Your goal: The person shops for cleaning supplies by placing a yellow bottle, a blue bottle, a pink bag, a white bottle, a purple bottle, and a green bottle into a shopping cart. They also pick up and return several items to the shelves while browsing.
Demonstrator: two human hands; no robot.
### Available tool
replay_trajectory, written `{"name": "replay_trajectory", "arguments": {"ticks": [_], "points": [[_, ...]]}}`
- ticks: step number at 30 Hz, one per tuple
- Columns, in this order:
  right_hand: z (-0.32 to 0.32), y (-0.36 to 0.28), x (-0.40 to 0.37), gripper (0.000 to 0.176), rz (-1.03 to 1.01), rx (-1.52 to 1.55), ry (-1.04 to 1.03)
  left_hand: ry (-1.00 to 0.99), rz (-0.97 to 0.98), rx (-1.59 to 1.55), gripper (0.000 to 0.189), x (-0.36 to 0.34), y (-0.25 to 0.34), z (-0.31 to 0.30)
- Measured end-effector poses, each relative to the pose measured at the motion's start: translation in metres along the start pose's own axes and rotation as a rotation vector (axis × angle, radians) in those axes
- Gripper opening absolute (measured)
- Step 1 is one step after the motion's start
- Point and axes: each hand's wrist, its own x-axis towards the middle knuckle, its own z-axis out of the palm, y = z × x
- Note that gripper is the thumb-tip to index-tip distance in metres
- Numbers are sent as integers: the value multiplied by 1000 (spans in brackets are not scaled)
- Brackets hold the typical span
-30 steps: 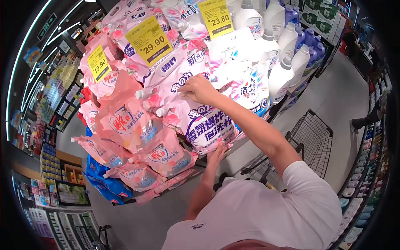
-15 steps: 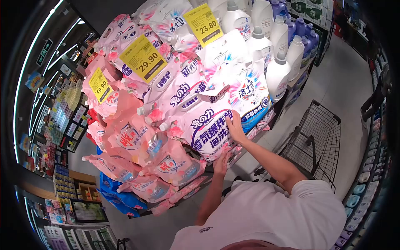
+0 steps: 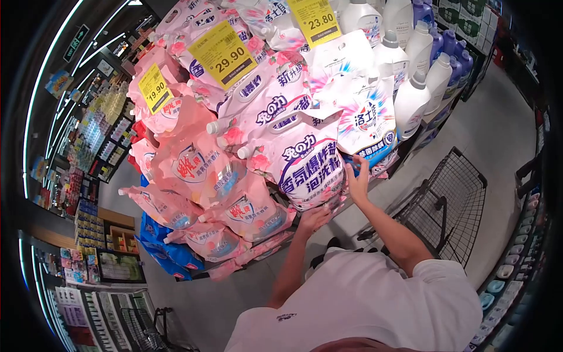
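We see both of the person's bare hands on a large pink and white detergent pouch (image 3: pixel 305 167) with purple lettering. It lies on its side at the front of a heaped shop display, its white cap (image 3: pixel 245 152) pointing left. The left hand (image 3: pixel 314 218) sits under the pouch's lower edge, palm up and loosely cupped, with the fingers touching the bottom seam rather than closed round anything. The right hand (image 3: pixel 358 179) lies flat against the pouch's right edge with the fingers spread and pointing up, pressing and not gripping. The pouch rests on paler pink pouches (image 3: pixel 193 170) stacked to its left and below. A white pouch with a blue band (image 3: pixel 366 123) is just beside it on the right. Yellow price tags reading 29.90 (image 3: pixel 221 54), 23.80 (image 3: pixel 314 22) and 19.90 (image 3: pixel 153 88) stick up from the heap behind. White bottles (image 3: pixel 410 102) stand on the right end of the display, and a wire shopping cart (image 3: pixel 451 199) stands on the floor near the person's right arm.
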Motion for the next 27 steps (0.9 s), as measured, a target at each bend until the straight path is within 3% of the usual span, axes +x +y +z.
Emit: {"name": "replay_trajectory", "arguments": {"ticks": [2,4,5,7,10,11,12,14,20,22,23,27], "points": [[-10,43,-32,42,95,1,8,13,117,117,32,-9,-5,-22],[-11,83,-54,54,259,-189,-67,540,589,479,36,-30,9,-20],[-9,83,-54,54,257,-187,-78,551,588,473,36,-40,19,-13],[-7,75,-55,73,696,318,-264,667,928,312,49,-51,44,1],[-5,17,-41,88,761,356,-417,545,924,292,62,-33,54,-3],[19,129,-48,91,506,124,-389,540,847,250,69,-23,59,-4],[14,106,-44,91,501,130,-389,541,854,253,69,-22,68,-1],[-6,31,-30,88,817,285,-511,460,764,153,68,-23,85,8],[10,70,-39,84,634,278,-386,439,823,43,49,-16,86,4],[16,93,-37,83,520,177,-448,541,741,107,45,-14,77,2],[4,42,-32,90,598,217,-452,552,779,96,45,-15,73,5],[8,73,-24,94,441,71,-538,539,779,15,47,-14,70,4]]}}
